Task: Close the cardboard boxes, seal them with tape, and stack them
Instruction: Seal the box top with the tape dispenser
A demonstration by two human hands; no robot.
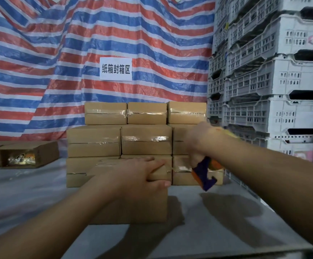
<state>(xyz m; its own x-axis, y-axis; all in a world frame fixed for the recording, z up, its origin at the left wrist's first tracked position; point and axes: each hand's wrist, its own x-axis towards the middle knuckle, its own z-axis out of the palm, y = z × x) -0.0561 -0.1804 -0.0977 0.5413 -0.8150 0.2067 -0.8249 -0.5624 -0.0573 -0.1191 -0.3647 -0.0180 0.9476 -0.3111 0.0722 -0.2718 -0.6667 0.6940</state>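
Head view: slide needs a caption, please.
Left hand steadies a cardboard box; right hand holds a tape dispenser.

Left hand (140, 176) flat; right hand (200, 141) fisted, raised.
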